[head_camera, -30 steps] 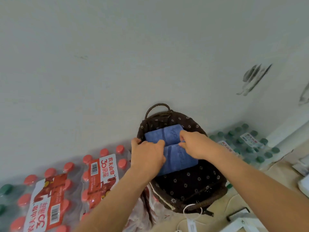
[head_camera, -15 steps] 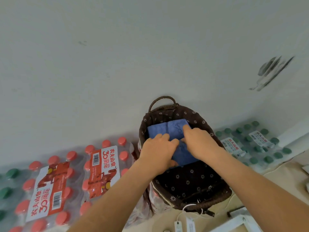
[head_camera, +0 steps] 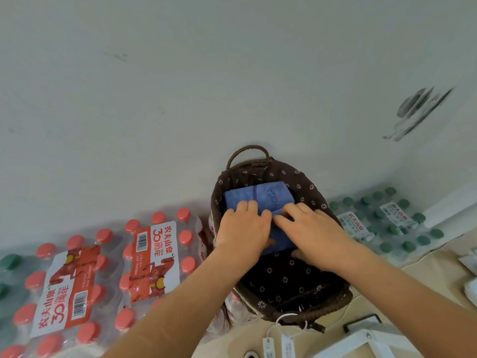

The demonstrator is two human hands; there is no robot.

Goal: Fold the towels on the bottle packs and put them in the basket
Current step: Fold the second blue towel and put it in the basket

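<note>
The left hand (head_camera: 244,228) and right hand (head_camera: 312,233) have flattened, grip relaxed, fingers straight, onto the folded towel (head_camera: 258,196) now inside the basket (head_camera: 335,298); the bottle packs (head_camera: 152,254) show no towels left.

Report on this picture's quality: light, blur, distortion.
Head view: the light is soft and even, with no glare, though it is dim inside the basket. Head view: it is sharp enough to read the red pack label and the towel embossing. Head view: wide-angle bending curves the edges, and the wall mark looks smeared.

Head camera, looking steeply down, close over basket (head_camera: 333,303), wall behind
</note>
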